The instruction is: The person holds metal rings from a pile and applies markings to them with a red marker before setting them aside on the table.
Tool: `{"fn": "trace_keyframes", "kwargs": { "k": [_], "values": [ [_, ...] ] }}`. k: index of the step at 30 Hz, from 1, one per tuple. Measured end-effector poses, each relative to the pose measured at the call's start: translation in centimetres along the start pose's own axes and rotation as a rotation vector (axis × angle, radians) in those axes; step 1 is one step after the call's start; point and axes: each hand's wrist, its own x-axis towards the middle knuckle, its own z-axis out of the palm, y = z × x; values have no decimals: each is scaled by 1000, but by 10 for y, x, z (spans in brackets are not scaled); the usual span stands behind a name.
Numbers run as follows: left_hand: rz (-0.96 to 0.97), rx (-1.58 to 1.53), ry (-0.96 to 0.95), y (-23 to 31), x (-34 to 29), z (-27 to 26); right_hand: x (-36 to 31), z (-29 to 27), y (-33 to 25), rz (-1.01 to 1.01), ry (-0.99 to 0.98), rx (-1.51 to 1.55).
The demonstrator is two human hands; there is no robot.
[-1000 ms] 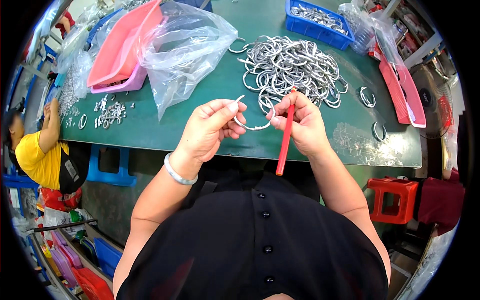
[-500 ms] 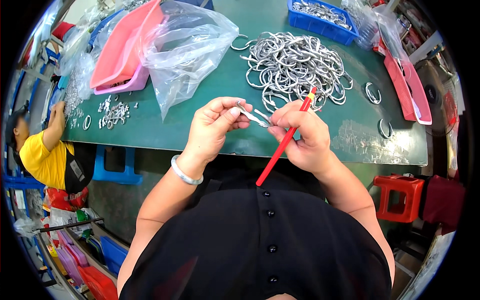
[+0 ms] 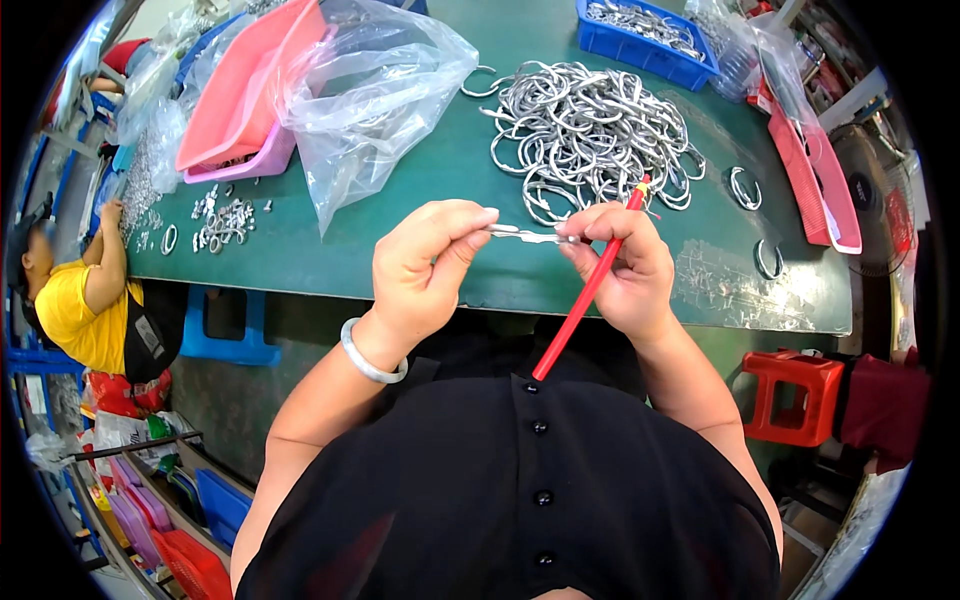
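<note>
A thin silver metal piece (image 3: 525, 236) is stretched level between my hands above the table's near edge. My left hand (image 3: 425, 262) pinches one end between thumb and fingertips, and a pale bangle circles that wrist. At the other end, my right hand (image 3: 630, 265) grips the piece with its fingertips. Tucked through the same hand is a red stick-like tool (image 3: 575, 310) with a yellow band near its upper tip, slanting down toward my shirt. Beyond my hands lies a big heap of silver open metal rings (image 3: 590, 125).
A clear plastic bag (image 3: 375, 120) leans on pink bins (image 3: 225, 110) at left, beside small metal parts (image 3: 228, 225). Loose rings (image 3: 745, 188) and a pink basket (image 3: 815, 180) lie right. A blue tray (image 3: 645, 45) stands behind. A co-worker in yellow (image 3: 75, 310) sits left.
The metal piece has turned from slanted to level, and my hands have drawn slightly apart. The red tool has shifted a little right with my right hand.
</note>
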Motion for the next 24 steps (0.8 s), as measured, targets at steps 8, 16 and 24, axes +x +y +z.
{"fn": "trace_keyframes", "kwargs": {
  "k": [8, 16, 24],
  "values": [
    [218, 221, -28, 18, 6, 7, -9, -1, 8, 316, 66, 292],
    [269, 307, -48, 21, 7, 8, -8, -3, 9, 379, 49, 335],
    [320, 302, -32, 24, 10, 10, -6, -2, 8, 495, 52, 437]
  ]
}}
